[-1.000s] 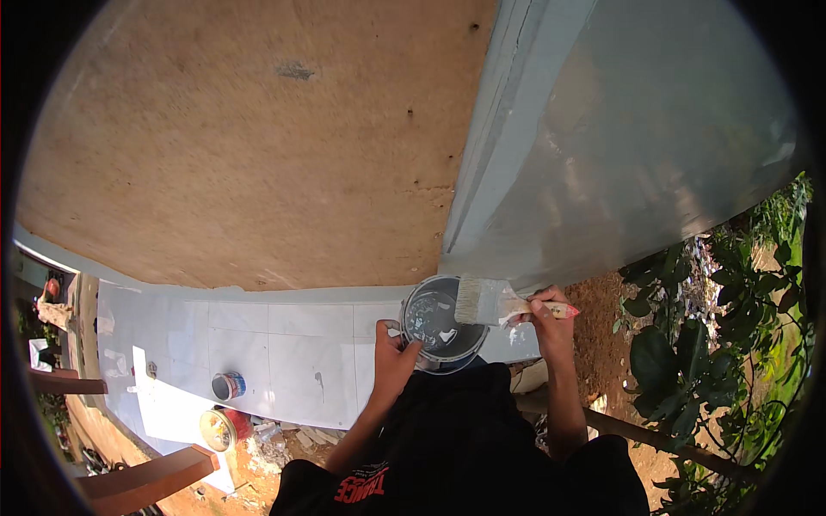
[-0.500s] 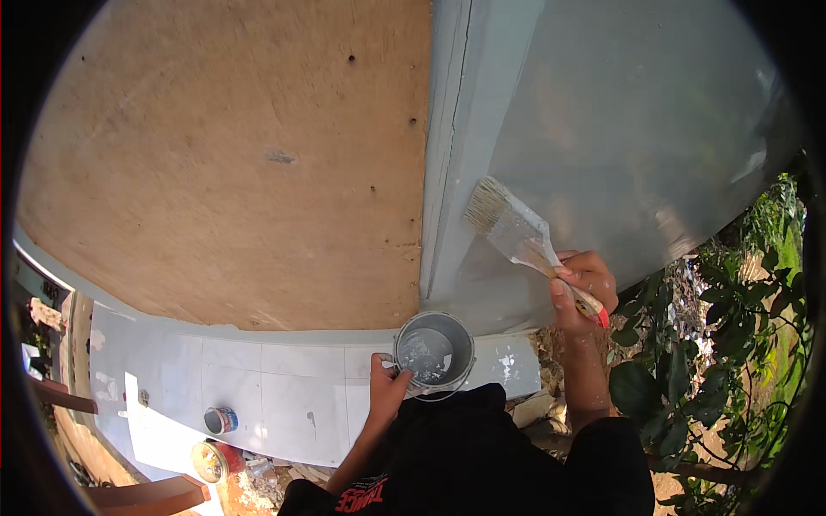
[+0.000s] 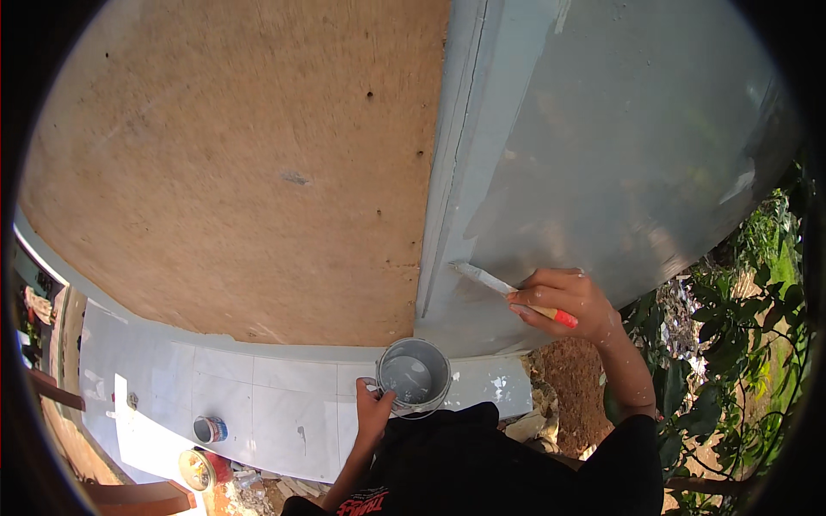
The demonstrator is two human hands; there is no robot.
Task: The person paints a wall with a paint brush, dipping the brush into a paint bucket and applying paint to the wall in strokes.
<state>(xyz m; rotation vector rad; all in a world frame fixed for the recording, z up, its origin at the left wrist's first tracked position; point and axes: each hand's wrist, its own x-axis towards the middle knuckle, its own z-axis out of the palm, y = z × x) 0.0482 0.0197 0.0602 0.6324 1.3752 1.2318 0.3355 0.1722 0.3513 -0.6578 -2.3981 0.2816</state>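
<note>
My right hand [image 3: 564,303] is closed around the handle of a flat paintbrush [image 3: 492,280] with a red tip, seen edge-on. Its bristle end touches the grey-painted wall [image 3: 594,163] near a pale bluish-grey vertical strip [image 3: 482,146] with a long crack in it. Low in front of my body, my left hand [image 3: 373,406] grips the rim of a small grey paint bucket [image 3: 442,371], thumb at its edge. Grey paint lies in the bottom of the bucket, and its wire handle hangs on the near side. Left of the strip is a bare plywood panel [image 3: 232,189].
Below the panel runs a white tiled ledge [image 3: 284,404] holding a small open can [image 3: 210,429]. A red container [image 3: 200,469] stands beside the ledge, near brown wooden pieces [image 3: 142,497]. Leafy branches [image 3: 731,344] crowd the right side, with rubble [image 3: 542,413] and soil below.
My right hand has lowered the brush along the strip and turned it from flat-side view to edge-on. The bucket stays in my left hand; the whole view has shifted slightly.
</note>
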